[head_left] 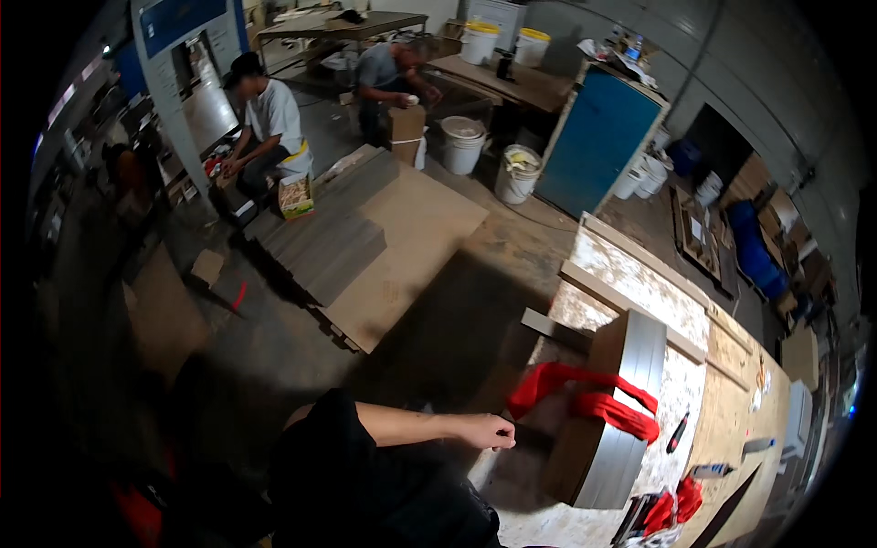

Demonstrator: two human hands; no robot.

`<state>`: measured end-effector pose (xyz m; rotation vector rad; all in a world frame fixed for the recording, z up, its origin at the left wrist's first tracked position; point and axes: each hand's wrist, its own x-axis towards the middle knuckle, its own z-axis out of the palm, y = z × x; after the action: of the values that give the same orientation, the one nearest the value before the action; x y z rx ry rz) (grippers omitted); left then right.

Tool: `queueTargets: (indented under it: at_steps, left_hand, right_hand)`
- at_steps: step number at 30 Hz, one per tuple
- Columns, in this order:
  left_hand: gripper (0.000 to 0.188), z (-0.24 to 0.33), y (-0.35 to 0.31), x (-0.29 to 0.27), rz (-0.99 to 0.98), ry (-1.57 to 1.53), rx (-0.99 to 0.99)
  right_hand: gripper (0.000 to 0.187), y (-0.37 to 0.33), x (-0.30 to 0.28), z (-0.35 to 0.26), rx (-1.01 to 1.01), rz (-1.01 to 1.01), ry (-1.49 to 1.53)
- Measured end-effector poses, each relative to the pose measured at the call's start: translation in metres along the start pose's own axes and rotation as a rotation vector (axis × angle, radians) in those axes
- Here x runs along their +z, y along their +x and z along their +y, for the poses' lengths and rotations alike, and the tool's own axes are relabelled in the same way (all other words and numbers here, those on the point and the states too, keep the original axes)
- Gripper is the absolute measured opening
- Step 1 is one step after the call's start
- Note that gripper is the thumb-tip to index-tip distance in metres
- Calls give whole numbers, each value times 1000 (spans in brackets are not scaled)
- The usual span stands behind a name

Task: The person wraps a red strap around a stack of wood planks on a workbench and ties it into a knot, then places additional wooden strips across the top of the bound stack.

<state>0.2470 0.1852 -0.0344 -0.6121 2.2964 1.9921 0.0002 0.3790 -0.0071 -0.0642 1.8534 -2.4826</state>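
Observation:
My left hand (489, 432) is curled into a loose fist, and nothing shows sticking out of it. The bare forearm reaches in from a black sleeve at the lower middle. Just right of the fist, apart from it, a stack of grey-faced boards (630, 457) stands on the workbench (525, 525). Two loops of red strap (614, 411) wrap over the stack, and a slack red end hangs off its left side. My right hand is out of view.
Wooden strips (630, 297), a screwdriver (678, 431) and a red cloth (674, 507) lie on the bench. Grey planks (320, 228) rest on cardboard (429, 219) on the floor. Two people (274, 119) work beyond, near white buckets (463, 146) and a blue cabinet (598, 137).

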Motion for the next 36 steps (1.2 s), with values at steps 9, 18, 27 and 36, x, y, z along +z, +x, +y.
queueTargets:
  at_steps: [9, 18, 27, 36]
  left_hand:
    - [27, -6, -35, -70, 179, -168, 20]
    - [26, -38, -68, -141, 381, -314, -22]
    - [60, -75, -186, -294, 1038, -1121, 794]
    - [56, 87, -384, -283, 910, -278, 1519]
  right_hand:
    - [47, -31, 102, 35, 96, -211, -79]
    - [46, -72, 177, 57, 148, -343, -143]
    - [45, -111, 243, 81, 176, -489, -212]
    - [45, -131, 275, 94, 210, -662, -261]
